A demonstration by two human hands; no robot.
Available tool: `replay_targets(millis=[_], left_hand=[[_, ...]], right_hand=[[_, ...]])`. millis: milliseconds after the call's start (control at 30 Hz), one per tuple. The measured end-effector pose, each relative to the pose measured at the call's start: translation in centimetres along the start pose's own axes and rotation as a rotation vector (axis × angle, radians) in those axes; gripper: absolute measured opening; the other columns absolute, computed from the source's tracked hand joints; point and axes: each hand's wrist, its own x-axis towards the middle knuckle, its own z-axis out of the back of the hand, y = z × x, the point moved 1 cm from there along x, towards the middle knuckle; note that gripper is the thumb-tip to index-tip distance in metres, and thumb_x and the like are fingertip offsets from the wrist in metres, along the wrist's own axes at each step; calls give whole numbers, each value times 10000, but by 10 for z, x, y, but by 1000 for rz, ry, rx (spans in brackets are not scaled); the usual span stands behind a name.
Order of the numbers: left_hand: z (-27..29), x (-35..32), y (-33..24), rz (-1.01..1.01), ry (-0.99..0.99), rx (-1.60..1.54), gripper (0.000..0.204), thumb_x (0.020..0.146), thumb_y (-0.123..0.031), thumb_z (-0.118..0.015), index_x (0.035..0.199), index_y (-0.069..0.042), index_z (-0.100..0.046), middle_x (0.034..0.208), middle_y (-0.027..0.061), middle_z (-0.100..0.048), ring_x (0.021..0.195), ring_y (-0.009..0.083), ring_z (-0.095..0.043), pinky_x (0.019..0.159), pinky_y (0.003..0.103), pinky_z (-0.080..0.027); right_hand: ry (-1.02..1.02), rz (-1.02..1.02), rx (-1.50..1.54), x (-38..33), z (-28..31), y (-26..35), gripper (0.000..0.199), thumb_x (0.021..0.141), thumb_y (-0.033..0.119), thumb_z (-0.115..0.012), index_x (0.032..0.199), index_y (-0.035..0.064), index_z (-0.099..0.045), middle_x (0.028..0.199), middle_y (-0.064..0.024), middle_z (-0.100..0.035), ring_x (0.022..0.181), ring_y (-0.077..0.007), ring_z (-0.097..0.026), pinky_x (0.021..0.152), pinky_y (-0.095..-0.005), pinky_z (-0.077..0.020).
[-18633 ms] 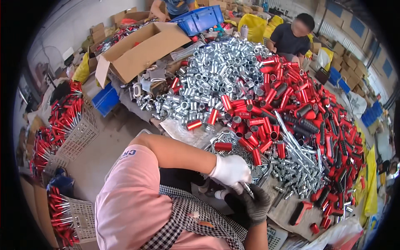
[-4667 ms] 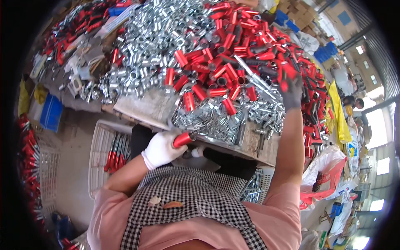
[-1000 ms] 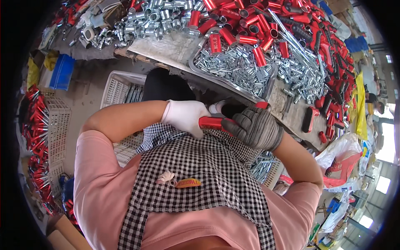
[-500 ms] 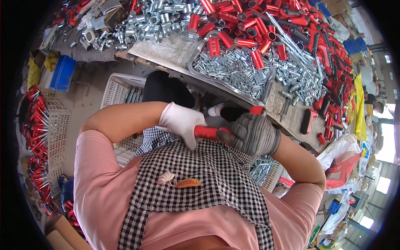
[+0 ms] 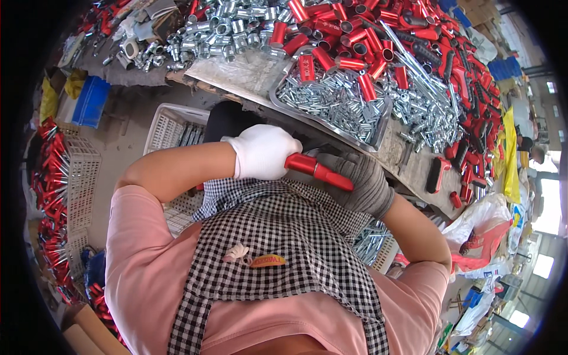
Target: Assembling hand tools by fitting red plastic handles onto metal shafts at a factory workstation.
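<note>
My left hand [image 5: 265,152], in a white knit glove, is closed round the left end of a red tool handle [image 5: 319,171] in front of my apron. This handle has a narrow step or seam midway and slants down to the right. My right hand [image 5: 368,184], in a grey striped glove, is wrapped round its other end from behind; those fingers are partly hidden by the handle. Beyond my hands, a metal tray [image 5: 378,139] on the bench holds many small silver pins, with a few red sleeves [image 5: 367,87] on top.
Silver collars [image 5: 228,29] and red sleeves lie heaped on the bench [image 5: 228,74]. Red-and-black handles [image 5: 438,174] pile up at right. A white crate [image 5: 152,133] with metal parts stands below the bench. Another crate [image 5: 83,189] at left adjoins stacked red-handled tools [image 5: 53,195].
My left hand has moved up and away from my apron. The handle has turned, its right end now lower and more exposed. My right hand has rotated and shifted slightly left.
</note>
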Motion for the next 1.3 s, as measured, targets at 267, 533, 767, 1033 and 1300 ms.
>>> replay_targets(millis=[267, 533, 767, 1033, 1300], left_hand=[[-4, 0, 8, -100, -345, 19, 193, 736, -237, -710, 792, -91, -598, 673, 115, -612, 653, 348, -638, 609, 464, -500], [-17, 4, 28, -244, -594, 403, 162, 678, -219, -676, 753, -95, -604, 634, 85, -595, 569, 278, -633, 524, 410, -488], [-1, -1, 7, -27, -188, 179, 170, 769, -249, -632, 757, -80, -649, 675, 152, -656, 661, 342, -672, 614, 451, -528], [-22, -3, 7, -86, 290, -248, 256, 759, -317, -653, 788, -67, -694, 736, 171, -668, 730, 378, -656, 667, 428, -520], [-11, -3, 14, -131, -420, 363, 156, 699, -250, -670, 729, -102, -634, 637, 98, -608, 594, 294, -635, 548, 414, -487]], right_hand=[[-53, -323, 424, -17, -4, -13, 475, 793, 171, -715, 1229, 21, -598, 902, -131, -679, 742, -236, -670, 660, -344, -555], [-109, -975, 1502, -25, -5, 12, 494, 768, 110, -722, 1224, -18, -579, 893, -109, -650, 663, -183, -638, 619, -312, -551], [-59, -320, 307, -21, 2, 14, 458, 753, 115, -688, 1199, 38, -617, 916, -129, -680, 754, -323, -681, 738, -381, -558], [206, 484, -385, -9, 32, 16, 571, 632, 139, -754, 1187, 61, -641, 955, -144, -689, 647, -226, -625, 528, -363, -483], [165, -706, 622, -19, 10, 24, 354, 820, 89, -639, 1169, 28, -631, 1014, -138, -663, 669, -197, -625, 625, -365, -548]])
